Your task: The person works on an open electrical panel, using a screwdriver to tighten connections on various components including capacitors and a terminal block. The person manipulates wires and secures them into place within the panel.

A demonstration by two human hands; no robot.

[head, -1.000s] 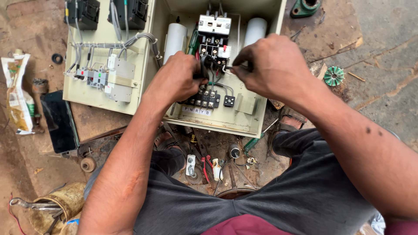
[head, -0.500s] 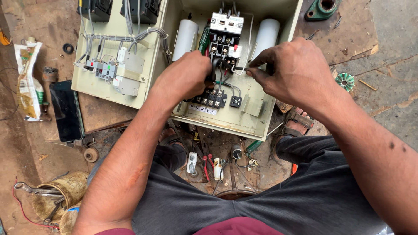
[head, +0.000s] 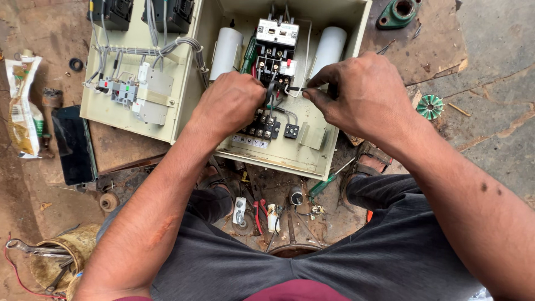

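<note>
An open cream electrical control box (head: 312, 159) lies on the ground in front of me. Inside it are a contactor block (head: 276, 47) with wires, a black terminal strip (head: 262, 129) and two white cylindrical capacitors (head: 225, 53). My left hand (head: 234, 103) reaches into the box with its fingers closed on a dark wire beside the contactor. My right hand (head: 362, 95) pinches the end of a thin white wire (head: 295, 89) just right of the contactor. The box's open door (head: 134, 67) lies to the left and carries wired breakers.
A dark phone (head: 72, 145) and a printed packet (head: 22, 106) lie at the left. A green screwdriver (head: 326, 181), pliers and small parts sit between my knees. A green bearing housing (head: 398, 12) and a green fan wheel (head: 430, 106) lie at the right. A tin of tools (head: 56, 259) stands lower left.
The view has shifted, so the box sits higher and further right in frame. Both hands stay at the contactor wires; my right hand has moved slightly right with the white wire.
</note>
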